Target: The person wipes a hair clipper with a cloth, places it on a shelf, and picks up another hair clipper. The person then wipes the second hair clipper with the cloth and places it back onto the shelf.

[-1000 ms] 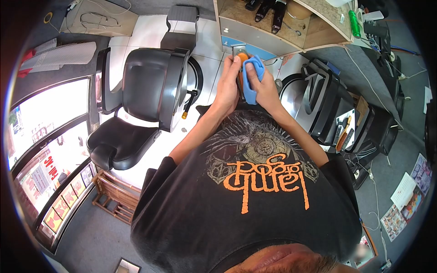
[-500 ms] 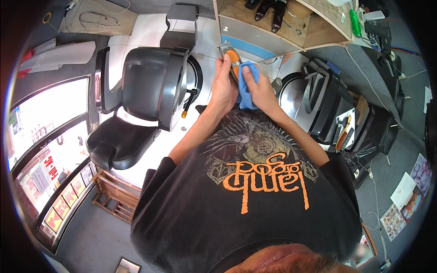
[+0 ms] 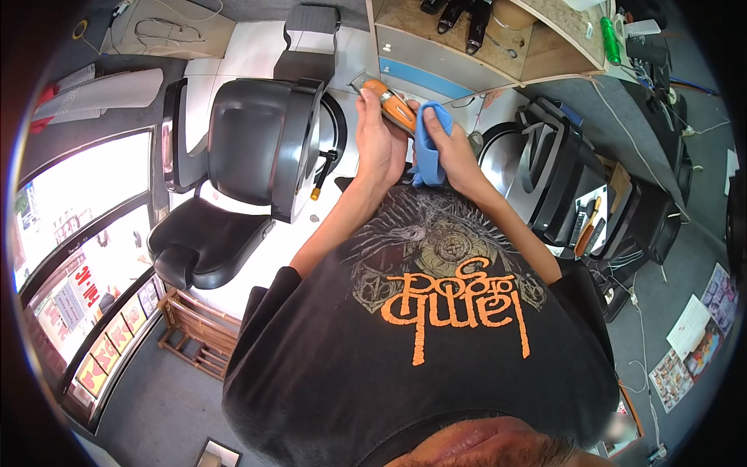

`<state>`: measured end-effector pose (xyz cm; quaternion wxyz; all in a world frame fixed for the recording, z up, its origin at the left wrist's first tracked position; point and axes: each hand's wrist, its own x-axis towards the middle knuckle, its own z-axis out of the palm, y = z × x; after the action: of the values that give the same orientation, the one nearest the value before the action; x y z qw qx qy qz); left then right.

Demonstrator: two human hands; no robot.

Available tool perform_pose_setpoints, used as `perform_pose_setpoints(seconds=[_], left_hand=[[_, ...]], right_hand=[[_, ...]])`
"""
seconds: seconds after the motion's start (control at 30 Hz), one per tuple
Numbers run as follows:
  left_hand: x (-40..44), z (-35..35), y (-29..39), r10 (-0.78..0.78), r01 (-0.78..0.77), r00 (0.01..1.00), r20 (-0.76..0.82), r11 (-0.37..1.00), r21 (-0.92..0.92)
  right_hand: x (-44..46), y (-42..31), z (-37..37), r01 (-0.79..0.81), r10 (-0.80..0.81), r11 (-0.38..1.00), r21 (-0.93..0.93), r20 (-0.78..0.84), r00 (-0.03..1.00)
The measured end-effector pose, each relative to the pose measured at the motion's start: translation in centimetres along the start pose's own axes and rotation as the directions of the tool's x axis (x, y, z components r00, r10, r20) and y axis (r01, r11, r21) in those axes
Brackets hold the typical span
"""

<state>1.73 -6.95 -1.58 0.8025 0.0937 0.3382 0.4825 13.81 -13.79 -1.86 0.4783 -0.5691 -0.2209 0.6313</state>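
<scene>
My left hand point(image 3: 378, 148) is closed around an orange hair clipper point(image 3: 393, 103), whose metal blade head points up and to the left. In my right hand point(image 3: 454, 152) is a bunched blue cloth point(image 3: 429, 144), gripped between thumb and fingers. The cloth touches the lower end of the clipper, covering part of it. Both hands are close together in front of my chest, and some fingers are hidden behind the clipper and cloth.
A black barber chair point(image 3: 249, 144) stands to the left and another dark chair point(image 3: 537, 167) to the right. Ahead is a wooden cabinet point(image 3: 436, 74) with black clippers point(image 3: 478, 27) on its shelf. A bamboo rack point(image 3: 198, 331) sits at lower left.
The clipper has tilted further left, with more of its orange body showing. My right hand and the cloth have shifted slightly right, towards its lower end.
</scene>
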Motion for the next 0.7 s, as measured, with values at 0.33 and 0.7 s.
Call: perform_pose_setpoints(seconds=[0.33,0.7], left_hand=[[1.5,-1.1,0.5,0.073,-0.073,0.997,-0.006,0.996,-0.043],[2.6,-1.5,-0.5,-0.026,0.024,0.999,-0.029,0.997,-0.074]], right_hand=[[0.1,0.3,-0.7,0.069,-0.041,0.98,-0.187,0.151,0.988],[0.8,1.7,-1.9,0.139,-0.143,0.913,-0.384,0.018,0.99]])
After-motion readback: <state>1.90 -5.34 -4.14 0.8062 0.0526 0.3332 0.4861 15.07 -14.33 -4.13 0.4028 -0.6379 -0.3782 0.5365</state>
